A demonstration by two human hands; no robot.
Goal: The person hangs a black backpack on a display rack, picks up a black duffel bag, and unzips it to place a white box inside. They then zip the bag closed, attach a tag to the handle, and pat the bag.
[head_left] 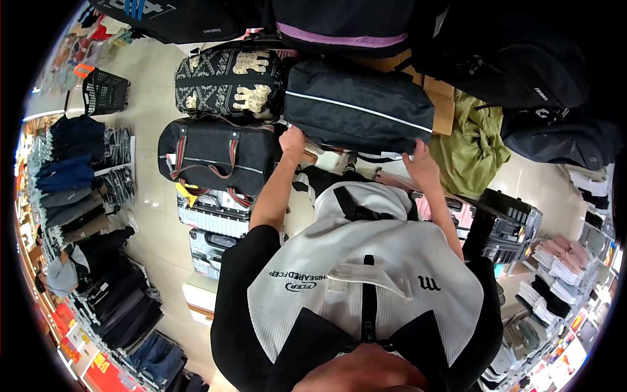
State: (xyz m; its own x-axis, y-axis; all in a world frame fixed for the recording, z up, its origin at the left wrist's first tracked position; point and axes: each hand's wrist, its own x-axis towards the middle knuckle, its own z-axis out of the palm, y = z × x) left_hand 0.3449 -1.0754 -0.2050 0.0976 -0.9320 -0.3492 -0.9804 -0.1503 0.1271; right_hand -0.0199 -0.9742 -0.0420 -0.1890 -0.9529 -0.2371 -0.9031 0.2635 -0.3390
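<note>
A long black travel bag (359,101) with a thin white stripe along it lies in front of me at chest height. My left hand (294,142) is closed at its near left corner. At the near right corner my right hand (422,167) has thumb and fingers pinched on the bag's edge. Left of this bag sit a black duffel bag (219,153) with striped handles and, behind it, an elephant-patterned bag (228,81). Crumpled olive-green fabric (470,144) lies just right of my right hand.
Black backpacks (509,59) line the far side. Brown cardboard (439,108) shows beside the travel bag. Silver suitcases (219,215) stand low at left, dark suitcases (506,225) at right. Clothes racks (75,163) and a black shopping basket (104,91) are farther left.
</note>
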